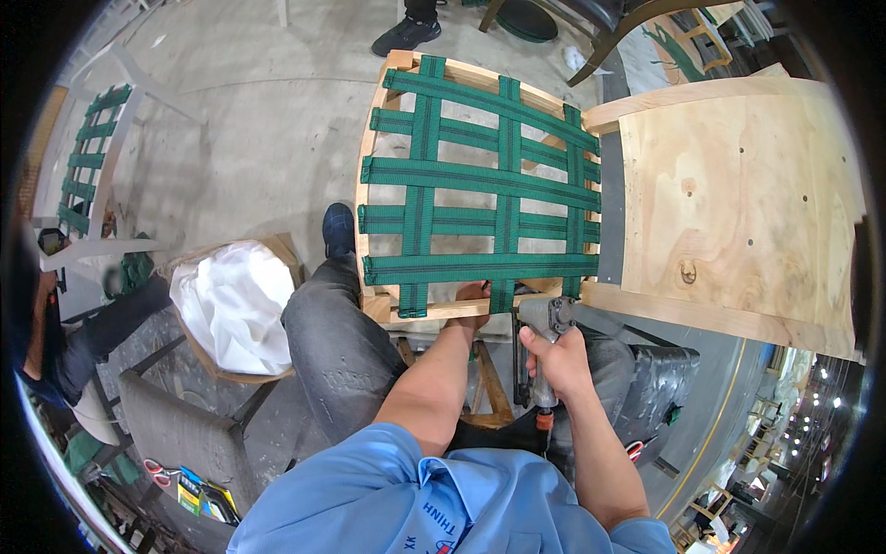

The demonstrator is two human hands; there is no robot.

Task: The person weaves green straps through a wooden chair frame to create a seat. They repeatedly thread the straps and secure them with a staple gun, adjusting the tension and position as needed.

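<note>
A wooden chair seat frame [380,166] lies in front of me, crossed by woven green webbing straps [480,175]. My left hand [472,297] presses the end of a vertical strap against the frame's near rail. My right hand [554,355] grips a grey pneumatic staple gun [546,319], its nose against the near rail just right of the left hand. The chair's plywood back [738,203] stands at the right.
A cardboard box lined with white plastic [235,305] sits at my left knee. Another webbed frame [88,157] leans at far left. Scissors [159,473] and small packets lie lower left. Another person's black shoe [404,35] stands beyond the frame on the concrete floor.
</note>
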